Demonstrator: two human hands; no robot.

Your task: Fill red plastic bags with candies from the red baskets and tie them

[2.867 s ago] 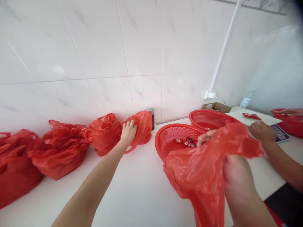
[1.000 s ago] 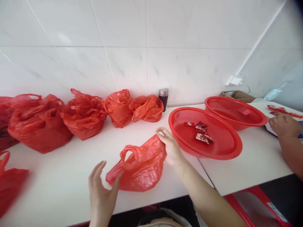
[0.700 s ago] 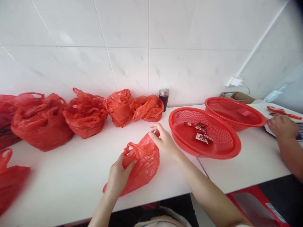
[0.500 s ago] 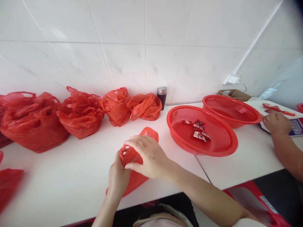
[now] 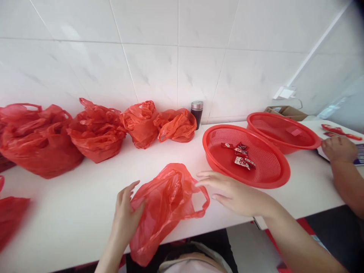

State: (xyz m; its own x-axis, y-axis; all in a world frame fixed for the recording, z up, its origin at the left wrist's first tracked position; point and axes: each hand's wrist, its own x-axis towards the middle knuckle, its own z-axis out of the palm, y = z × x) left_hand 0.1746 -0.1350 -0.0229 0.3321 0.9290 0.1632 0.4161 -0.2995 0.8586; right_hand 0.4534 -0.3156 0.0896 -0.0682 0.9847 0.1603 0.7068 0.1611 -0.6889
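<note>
A red plastic bag (image 5: 167,193) lies spread on the white table in front of me, its near end hanging over the table's front edge. My left hand (image 5: 127,210) is at the bag's left side, fingers apart and touching or very near the film. At the bag's right side my right hand (image 5: 236,191) has its fingers stretched out, close by the loop handle and not closed on it. To the right, a red plastic basket (image 5: 212,163) with perforated sides holds several small wrapped packets (image 5: 241,162).
Several filled red bags (image 5: 95,140) stand along the tiled wall, beside a dark tumbler (image 5: 196,114). A second red basket (image 5: 284,146) sits behind the first. At the far right is another person's hand (image 5: 339,148), near red packets (image 5: 337,129) and a cardboard box (image 5: 290,112).
The bag was bunched between my two hands and is now spread wide. My hands have moved apart, the right one to the right and the left one slightly left.
</note>
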